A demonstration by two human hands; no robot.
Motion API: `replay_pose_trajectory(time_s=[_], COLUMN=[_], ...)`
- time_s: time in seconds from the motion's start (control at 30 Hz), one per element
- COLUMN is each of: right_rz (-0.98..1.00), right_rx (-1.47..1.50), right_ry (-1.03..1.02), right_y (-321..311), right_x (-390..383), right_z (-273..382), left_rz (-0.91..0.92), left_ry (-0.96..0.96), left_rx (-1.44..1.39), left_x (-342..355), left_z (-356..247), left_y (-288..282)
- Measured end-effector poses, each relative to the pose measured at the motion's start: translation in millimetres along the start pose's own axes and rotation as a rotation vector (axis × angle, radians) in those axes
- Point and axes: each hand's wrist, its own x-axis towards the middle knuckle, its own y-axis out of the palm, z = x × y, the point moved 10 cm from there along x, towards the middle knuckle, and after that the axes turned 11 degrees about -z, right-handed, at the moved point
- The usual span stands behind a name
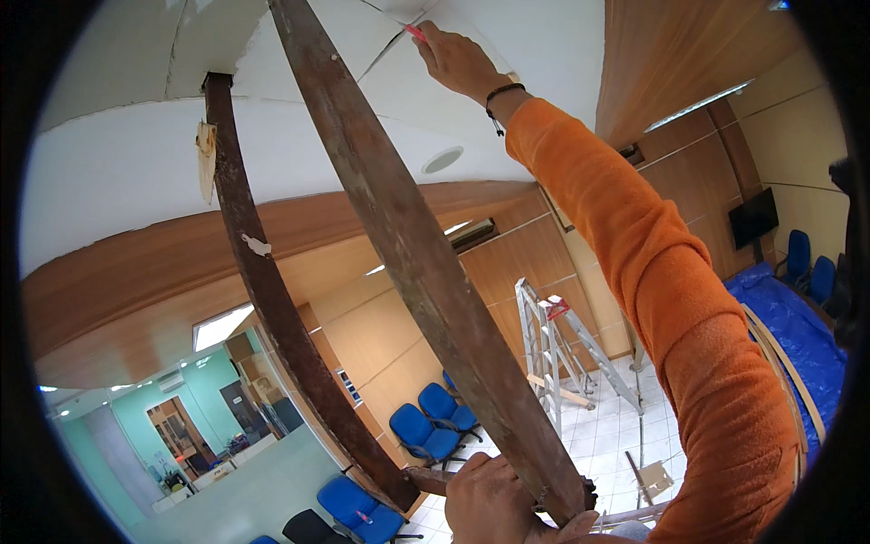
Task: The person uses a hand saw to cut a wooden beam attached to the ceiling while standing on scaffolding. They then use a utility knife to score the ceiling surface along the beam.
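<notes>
High above me, my right hand, on an orange-sleeved arm, is closed round a small red-handled tool. The tool's tip meets the white ceiling beside a dark open seam; its exact kind is too small to tell. Low in the view, my left hand grips the lower end of a rusty brown metal beam that slants up to the ceiling. A second rusty beam runs up to a ceiling opening on the left, with a torn wood scrap hanging at its upper part.
Aluminium stepladders stand on the white tiled floor below. Blue office chairs line the wood-panelled wall. A blue tarpaulin and long wooden strips lie at the right. A round ceiling fitting sits near my right arm.
</notes>
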Motion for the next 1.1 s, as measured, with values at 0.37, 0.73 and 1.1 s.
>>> replay_pose_trajectory(time_s=[0.37, 0.73, 1.1], right_rz=[0.038, -0.006, -0.04], right_rx=[-0.04, -0.074, -0.092], right_ry=[0.087, 0.157, 0.226], right_y=[5, 8, 7], right_x=[7, 7, 6], right_z=[4, 4, 1], left_rz=[0.012, 0.046, 0.109], left_ry=[0.0, 0.014, 0.082], left_rx=[-0.024, -0.06, -0.097], left_x=[2, -2, 0], left_z=[2, 1, -16], left_y=[3, 9, 19])
